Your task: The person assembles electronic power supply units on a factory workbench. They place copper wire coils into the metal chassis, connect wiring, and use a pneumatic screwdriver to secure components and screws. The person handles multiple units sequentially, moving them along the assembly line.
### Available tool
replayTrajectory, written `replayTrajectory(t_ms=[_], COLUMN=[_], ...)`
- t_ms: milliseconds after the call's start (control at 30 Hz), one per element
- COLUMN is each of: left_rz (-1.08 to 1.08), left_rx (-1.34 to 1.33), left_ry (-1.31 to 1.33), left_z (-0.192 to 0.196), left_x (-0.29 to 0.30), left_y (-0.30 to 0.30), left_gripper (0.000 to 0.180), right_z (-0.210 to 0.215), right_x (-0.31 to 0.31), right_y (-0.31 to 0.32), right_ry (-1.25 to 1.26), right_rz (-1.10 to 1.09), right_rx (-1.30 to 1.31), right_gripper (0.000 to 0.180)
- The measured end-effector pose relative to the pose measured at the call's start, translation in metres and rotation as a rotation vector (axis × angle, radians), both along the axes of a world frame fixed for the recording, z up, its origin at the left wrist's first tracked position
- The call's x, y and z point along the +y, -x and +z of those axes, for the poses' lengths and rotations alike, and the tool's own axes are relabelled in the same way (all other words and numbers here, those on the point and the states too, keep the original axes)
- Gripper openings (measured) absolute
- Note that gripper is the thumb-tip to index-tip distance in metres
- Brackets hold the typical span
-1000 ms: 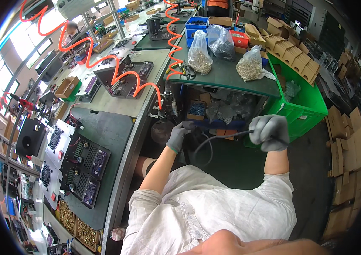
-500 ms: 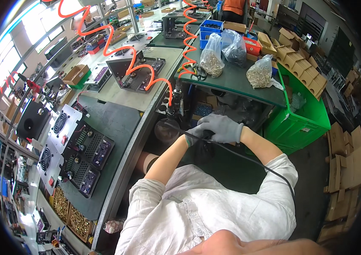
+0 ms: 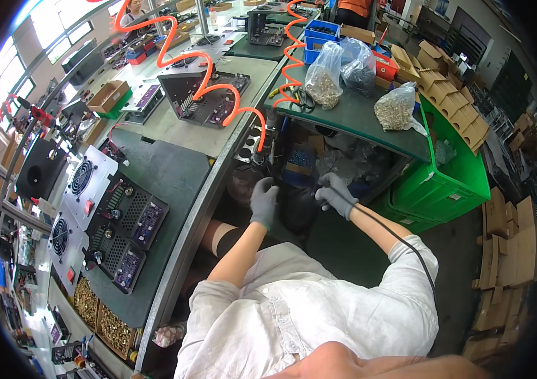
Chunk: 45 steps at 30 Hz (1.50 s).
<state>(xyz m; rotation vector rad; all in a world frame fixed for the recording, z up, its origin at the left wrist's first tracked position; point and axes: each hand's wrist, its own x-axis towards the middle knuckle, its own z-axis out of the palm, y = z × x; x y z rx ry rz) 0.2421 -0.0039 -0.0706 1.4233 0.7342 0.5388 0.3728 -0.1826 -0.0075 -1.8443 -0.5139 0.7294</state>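
Grey gloves (image 3: 343, 199) on, pinching the black cable (image 3: 398, 237) in the right hand (image 3: 336, 192), running it back over that forearm (image 3: 374, 232), probably to keep slack clear, with the left hand (image 3: 263, 202) curled nearby, can't tell round what, beside the bench (image 3: 176, 165).

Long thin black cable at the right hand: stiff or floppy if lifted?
The long thin black cable probably bends easily: it curves along the right forearm. Likely slightly springy too, since that curve looks smooth, without visible kinks. Probably light, being so thin, though its far end isn't clearly visible.
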Motion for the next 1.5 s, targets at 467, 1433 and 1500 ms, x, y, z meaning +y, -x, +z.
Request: replayTrajectory(t_ms=[467,1433,1500], left_rz=[-0.375,-1.127,-1.216], left_rx=[0.215,-0.218,-0.136], left_ry=[-0.810,-0.620,-0.647], left_z=[-0.010,-0.027,-0.023], left_x=[-0.051,0.026,0.033], left_y=[-0.007,-0.069,-0.069], left_gripper=[0.027,0.018,0.021], right_z=[-0.051,0.007,0.005], right_x=[-0.006,0.002,0.006], right_y=[0.042,0.035,0.034], right_ry=[-0.492,-0.184,-0.264], right_rz=[-0.477,0.528,0.620], right_rx=[1.042,-1.238,-1.412], right_gripper=[0.017,0.061,0.040])
